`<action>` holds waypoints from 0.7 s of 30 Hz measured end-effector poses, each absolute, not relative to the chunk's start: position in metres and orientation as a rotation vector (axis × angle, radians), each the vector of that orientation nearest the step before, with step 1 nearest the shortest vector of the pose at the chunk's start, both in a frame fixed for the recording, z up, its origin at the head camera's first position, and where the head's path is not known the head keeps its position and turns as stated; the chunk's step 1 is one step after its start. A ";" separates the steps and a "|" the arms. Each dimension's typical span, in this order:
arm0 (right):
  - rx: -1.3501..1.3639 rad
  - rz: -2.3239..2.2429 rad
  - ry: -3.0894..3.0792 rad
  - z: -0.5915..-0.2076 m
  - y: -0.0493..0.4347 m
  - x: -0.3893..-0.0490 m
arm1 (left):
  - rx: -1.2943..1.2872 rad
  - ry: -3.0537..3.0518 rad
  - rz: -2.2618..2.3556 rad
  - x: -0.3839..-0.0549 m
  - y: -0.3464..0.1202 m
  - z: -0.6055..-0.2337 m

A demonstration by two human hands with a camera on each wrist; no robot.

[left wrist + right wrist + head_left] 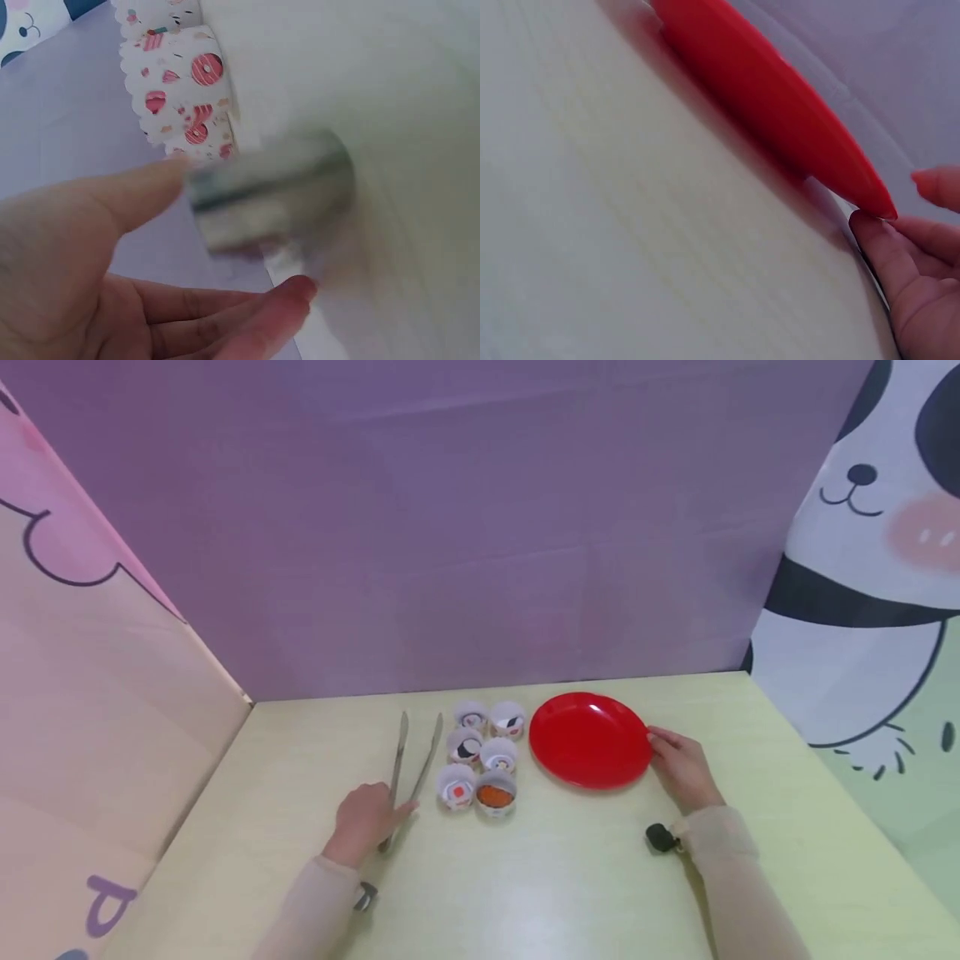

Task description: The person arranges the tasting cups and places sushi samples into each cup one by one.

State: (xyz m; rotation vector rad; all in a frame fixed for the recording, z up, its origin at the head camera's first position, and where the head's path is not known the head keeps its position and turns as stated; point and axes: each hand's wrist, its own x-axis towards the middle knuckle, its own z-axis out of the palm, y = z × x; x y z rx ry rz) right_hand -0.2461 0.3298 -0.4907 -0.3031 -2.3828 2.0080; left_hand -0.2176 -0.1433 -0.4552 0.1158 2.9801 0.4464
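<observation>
My left hand (366, 820) holds the metal tongs (398, 758) near their joined end, with the two arms spread wide and pointing away from me. Thumb and fingers lie on opposite sides of the tongs; in the left wrist view the metal end (274, 196) is blurred. At its right edge, a red plate (588, 741) is held by my right hand (682, 768). Fingertips (870, 219) meet the underside of the rim in the right wrist view, while another digit stands slightly apart. Between tongs and plate stand several small paper cups (456, 787).
One front cup contains an orange-topped piece (495, 797); the others hold small white, black or red pieces. A purple backdrop (480, 568) rises behind the pale table (540, 877). Printed panels flank both sides, one with a panda (855, 693).
</observation>
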 end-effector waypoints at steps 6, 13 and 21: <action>-0.316 1.786 -2.505 -0.472 0.336 -0.236 | 0.237 3.109 0.515 -0.223 -0.161 -0.458; -0.031 1.115 -2.738 -0.436 0.344 -0.230 | 0.568 3.258 0.471 -0.249 -0.197 -0.449; 0.133 0.559 -2.781 -0.436 0.369 -0.226 | 0.570 3.296 0.400 -0.271 -0.226 -0.434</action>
